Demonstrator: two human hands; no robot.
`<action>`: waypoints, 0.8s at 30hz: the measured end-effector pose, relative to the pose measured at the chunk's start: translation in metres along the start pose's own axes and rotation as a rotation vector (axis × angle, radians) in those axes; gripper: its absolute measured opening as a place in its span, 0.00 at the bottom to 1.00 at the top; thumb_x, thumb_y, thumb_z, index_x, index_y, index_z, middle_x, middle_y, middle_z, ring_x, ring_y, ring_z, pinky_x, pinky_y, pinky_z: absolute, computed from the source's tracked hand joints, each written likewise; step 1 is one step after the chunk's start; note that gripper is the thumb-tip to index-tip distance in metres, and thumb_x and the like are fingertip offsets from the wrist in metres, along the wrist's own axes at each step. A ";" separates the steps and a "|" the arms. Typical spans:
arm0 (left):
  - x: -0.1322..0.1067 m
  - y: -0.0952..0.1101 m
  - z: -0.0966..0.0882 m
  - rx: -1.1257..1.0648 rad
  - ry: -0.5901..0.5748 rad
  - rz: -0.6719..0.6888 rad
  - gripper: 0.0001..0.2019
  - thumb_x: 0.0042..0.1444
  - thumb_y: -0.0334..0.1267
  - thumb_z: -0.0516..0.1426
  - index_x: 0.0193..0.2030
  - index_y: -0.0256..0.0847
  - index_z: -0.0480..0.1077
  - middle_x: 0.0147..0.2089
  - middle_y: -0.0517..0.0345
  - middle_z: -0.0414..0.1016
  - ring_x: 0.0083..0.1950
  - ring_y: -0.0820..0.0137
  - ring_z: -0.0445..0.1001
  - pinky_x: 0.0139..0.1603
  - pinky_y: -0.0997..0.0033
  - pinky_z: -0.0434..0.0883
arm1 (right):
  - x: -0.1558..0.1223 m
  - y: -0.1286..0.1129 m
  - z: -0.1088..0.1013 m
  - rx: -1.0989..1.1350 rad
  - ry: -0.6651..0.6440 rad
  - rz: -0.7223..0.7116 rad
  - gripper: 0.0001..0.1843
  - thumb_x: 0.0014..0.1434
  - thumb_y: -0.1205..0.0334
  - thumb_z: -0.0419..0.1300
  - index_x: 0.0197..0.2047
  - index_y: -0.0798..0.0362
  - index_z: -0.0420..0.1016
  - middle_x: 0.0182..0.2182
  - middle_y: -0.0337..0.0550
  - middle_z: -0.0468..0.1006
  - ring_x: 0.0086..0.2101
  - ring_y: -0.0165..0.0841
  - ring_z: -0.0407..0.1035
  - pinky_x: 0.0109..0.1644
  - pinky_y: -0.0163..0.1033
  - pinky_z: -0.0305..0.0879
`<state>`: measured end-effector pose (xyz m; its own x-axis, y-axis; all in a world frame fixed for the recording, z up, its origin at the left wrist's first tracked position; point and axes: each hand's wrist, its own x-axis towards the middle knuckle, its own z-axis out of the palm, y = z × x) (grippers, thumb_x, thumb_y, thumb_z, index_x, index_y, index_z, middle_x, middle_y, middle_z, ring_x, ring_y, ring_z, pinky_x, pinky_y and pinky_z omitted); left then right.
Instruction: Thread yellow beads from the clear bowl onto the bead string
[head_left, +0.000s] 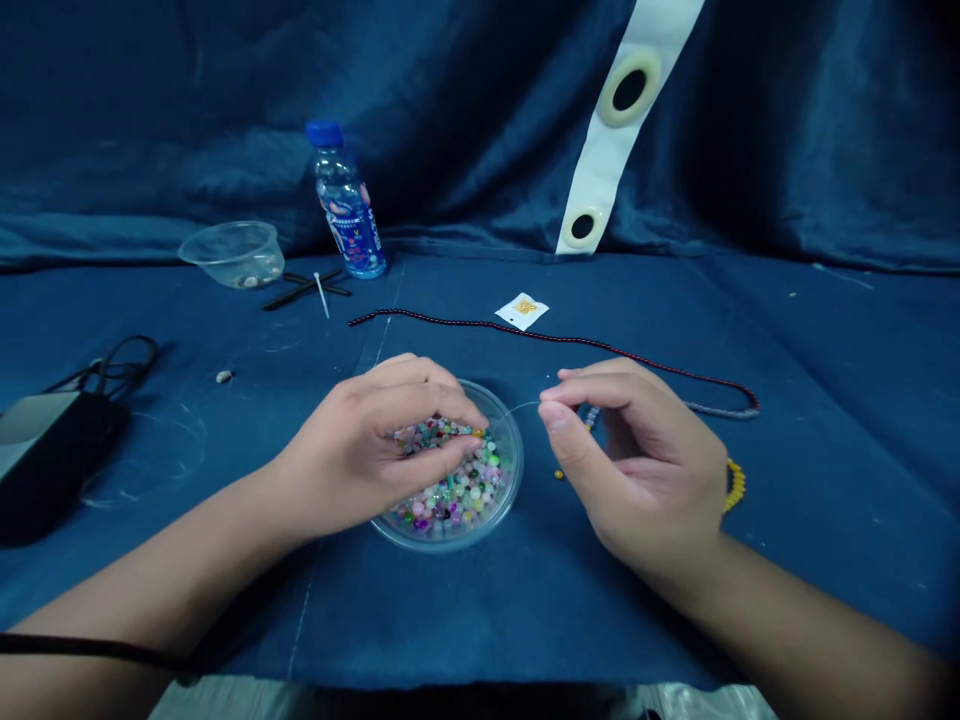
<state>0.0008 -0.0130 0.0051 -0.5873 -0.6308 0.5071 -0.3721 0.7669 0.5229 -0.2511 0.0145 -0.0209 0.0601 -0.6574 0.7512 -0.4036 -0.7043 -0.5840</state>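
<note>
My left hand (375,440) is over a clear round bowl (517,480) of mixed small beads (457,490). Its thumb and forefinger pinch a tiny yellow-orange bead (478,433). To the right, my right hand (637,450) is closed, thumb against forefinger on a thin clear thread (525,405) whose free end points towards the left fingers. A long string of dark red beads (480,323) curves behind the bowl and turns to pale blue beads (712,410). Yellow beads (736,487) show past my right hand, which hides part of the strand. A loose yellow bead (559,474) lies beside the bowl.
At the back left are a clear plastic cup (232,255), a bottle with a blue cap (349,215) and crossed black sticks (304,288). A small white packet (523,311) lies behind the red strand. A black device with a cord (67,450) sits far left.
</note>
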 end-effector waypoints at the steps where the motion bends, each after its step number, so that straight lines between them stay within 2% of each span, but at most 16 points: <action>1: -0.001 -0.002 0.002 -0.009 0.038 0.014 0.07 0.69 0.30 0.69 0.50 0.45 0.83 0.46 0.62 0.85 0.48 0.73 0.82 0.53 0.72 0.78 | 0.000 0.000 0.000 -0.004 0.009 -0.026 0.11 0.70 0.73 0.69 0.48 0.47 0.83 0.39 0.38 0.85 0.44 0.36 0.80 0.49 0.46 0.77; 6: -0.005 -0.010 0.007 -0.060 0.140 0.061 0.08 0.67 0.30 0.72 0.48 0.44 0.81 0.43 0.61 0.87 0.46 0.71 0.82 0.53 0.67 0.79 | -0.001 -0.001 -0.001 -0.040 0.024 -0.086 0.11 0.69 0.73 0.70 0.48 0.46 0.83 0.38 0.36 0.86 0.42 0.36 0.81 0.51 0.47 0.79; 9: -0.008 -0.010 0.009 -0.072 0.137 0.032 0.08 0.66 0.31 0.72 0.48 0.44 0.81 0.43 0.62 0.87 0.46 0.72 0.83 0.53 0.66 0.79 | -0.001 -0.001 0.000 -0.031 0.022 -0.110 0.11 0.68 0.74 0.71 0.47 0.46 0.83 0.36 0.35 0.86 0.40 0.35 0.80 0.56 0.49 0.80; 12: -0.008 -0.006 0.008 -0.047 0.117 -0.051 0.07 0.68 0.29 0.69 0.48 0.45 0.80 0.44 0.64 0.86 0.47 0.72 0.82 0.52 0.67 0.79 | -0.002 -0.004 -0.001 0.006 -0.004 -0.120 0.13 0.67 0.75 0.71 0.48 0.47 0.84 0.37 0.35 0.86 0.38 0.33 0.79 0.59 0.51 0.80; 19: -0.006 0.000 0.006 -0.030 0.102 -0.108 0.06 0.68 0.29 0.65 0.46 0.45 0.78 0.44 0.60 0.85 0.48 0.68 0.83 0.52 0.61 0.80 | 0.000 -0.012 -0.003 -0.022 -0.076 -0.173 0.14 0.67 0.74 0.70 0.50 0.44 0.84 0.36 0.36 0.85 0.32 0.33 0.77 0.56 0.55 0.82; 24: -0.007 0.001 0.007 -0.038 0.117 -0.157 0.05 0.67 0.30 0.66 0.45 0.44 0.79 0.44 0.60 0.86 0.47 0.69 0.83 0.50 0.63 0.79 | 0.002 -0.011 -0.004 -0.020 -0.117 -0.214 0.13 0.67 0.74 0.69 0.48 0.46 0.84 0.34 0.35 0.84 0.32 0.32 0.78 0.56 0.55 0.81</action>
<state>-0.0005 -0.0072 -0.0027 -0.4360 -0.7532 0.4926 -0.4241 0.6547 0.6257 -0.2498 0.0220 -0.0116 0.2511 -0.5209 0.8159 -0.3881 -0.8263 -0.4082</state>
